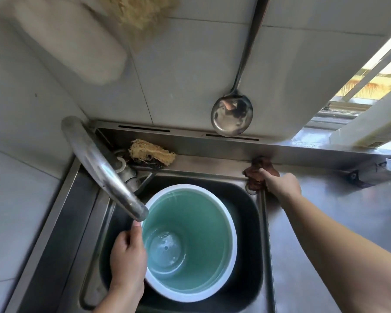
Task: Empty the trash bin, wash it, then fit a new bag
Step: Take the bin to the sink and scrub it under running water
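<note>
A round trash bin (203, 233), teal inside with a white rim, stands upright in the steel sink (255, 213). A little water lies on its bottom. My left hand (128, 256) grips the bin's left rim, thumb up along the edge. My right hand (280, 187) is stretched out to the sink's back right corner, where its fingers close on a dark brown rag (256, 175) lying on the counter edge. The faucet spout (104, 172) reaches over the bin's left rim; no water is seen running.
A yellowish loofah scrubber (151, 154) sits on the ledge behind the sink. A steel ladle (231, 114) hangs on the tiled wall. The steel counter (339, 222) runs to the right, with a white plastic jug (375, 123) by the window.
</note>
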A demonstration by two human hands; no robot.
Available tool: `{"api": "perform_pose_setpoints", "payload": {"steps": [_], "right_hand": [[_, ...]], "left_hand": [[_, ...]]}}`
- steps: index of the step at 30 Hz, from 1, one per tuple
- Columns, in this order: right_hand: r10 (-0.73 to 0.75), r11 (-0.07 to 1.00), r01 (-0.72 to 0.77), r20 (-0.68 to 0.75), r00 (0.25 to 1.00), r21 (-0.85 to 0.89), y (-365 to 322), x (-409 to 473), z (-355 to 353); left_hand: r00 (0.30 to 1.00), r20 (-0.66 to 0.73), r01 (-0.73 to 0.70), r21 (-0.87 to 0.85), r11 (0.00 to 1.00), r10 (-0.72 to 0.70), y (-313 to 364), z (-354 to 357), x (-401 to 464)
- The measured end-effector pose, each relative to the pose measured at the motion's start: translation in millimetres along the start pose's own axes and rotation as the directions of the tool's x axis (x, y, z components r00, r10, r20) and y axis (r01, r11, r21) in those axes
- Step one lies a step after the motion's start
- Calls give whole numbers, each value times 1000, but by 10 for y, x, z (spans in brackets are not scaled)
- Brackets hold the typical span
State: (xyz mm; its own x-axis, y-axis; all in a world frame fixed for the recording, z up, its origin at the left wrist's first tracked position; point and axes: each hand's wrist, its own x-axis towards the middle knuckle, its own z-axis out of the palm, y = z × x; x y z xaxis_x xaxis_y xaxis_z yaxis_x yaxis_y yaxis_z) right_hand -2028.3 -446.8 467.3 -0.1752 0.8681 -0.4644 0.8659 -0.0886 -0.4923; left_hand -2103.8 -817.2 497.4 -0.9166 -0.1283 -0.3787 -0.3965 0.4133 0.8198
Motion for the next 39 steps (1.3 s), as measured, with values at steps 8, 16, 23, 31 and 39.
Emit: {"api": "perform_pose_setpoints", "payload": {"steps": [8, 16, 23, 31, 39], "right_hand": [[-20, 994, 19, -4, 1000, -106, -3, 225, 23], [55, 775, -101, 92, 994, 624, 22, 79, -143], [-109, 532, -263, 373, 921, 805, 132, -377, -134], [-173, 461, -392, 514, 840, 796, 43, -1569, 166], [312, 210, -677, 608, 730, 705, -305, -1934, 1056]], "left_hand": [[999, 15, -29, 23, 999, 29, 39, 2, -71], [999, 8, -33, 51, 998, 32, 136, 46, -123], [1000, 6, 22, 79, 997, -22, 157, 26, -100], [1000, 10, -15, 139, 990, 14, 119, 37, -61], [996, 84, -31, 131, 991, 20, 83, 72, -59]]}}
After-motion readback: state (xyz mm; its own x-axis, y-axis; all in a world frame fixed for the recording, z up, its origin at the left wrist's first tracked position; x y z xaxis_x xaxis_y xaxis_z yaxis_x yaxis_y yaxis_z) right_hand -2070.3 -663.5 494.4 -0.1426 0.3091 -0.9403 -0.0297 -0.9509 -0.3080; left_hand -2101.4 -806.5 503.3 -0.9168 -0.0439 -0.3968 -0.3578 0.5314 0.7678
